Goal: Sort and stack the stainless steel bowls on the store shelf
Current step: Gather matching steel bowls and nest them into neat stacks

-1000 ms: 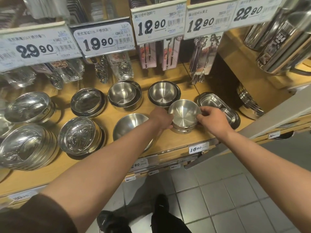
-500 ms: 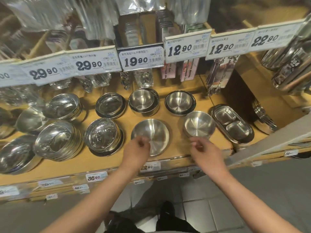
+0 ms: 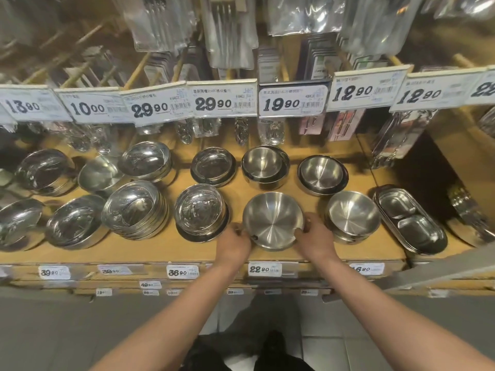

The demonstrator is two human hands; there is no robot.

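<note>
Head view. I see both hands on 1 matte bowl [image 3: 273, 220] at the front edge of the wooden shelf [image 3: 166, 249]. Left hand [image 3: 235, 246] cups the bowl's near-left wall, fingers curled around the outside. Right hand [image 3: 316, 241] grips the near-right rim, thumb hooked over the lip to the inside. The bowl tilts toward me; I cannot tell whether its base touches the shelf.

Just right of it, a stack of smaller matte bowls [image 3: 353, 216] stands upright. Beyond that, near the shelf's right end, a stack of 2-compartment oval trays [image 3: 409, 219]. Left of the held bowl, a stack of glossy bowls [image 3: 201, 211], then a taller leaning stack [image 3: 135, 210].

Back row behind the held bowl: nested bowls [image 3: 265, 167], with another nested pair [image 3: 322, 175] to their right.

Price tag reading 22.90 [image 3: 264, 269] sits on the shelf lip directly below the hands. Overhead tags [image 3: 225, 103] show 29.90, 19.90, 12.90.
</note>
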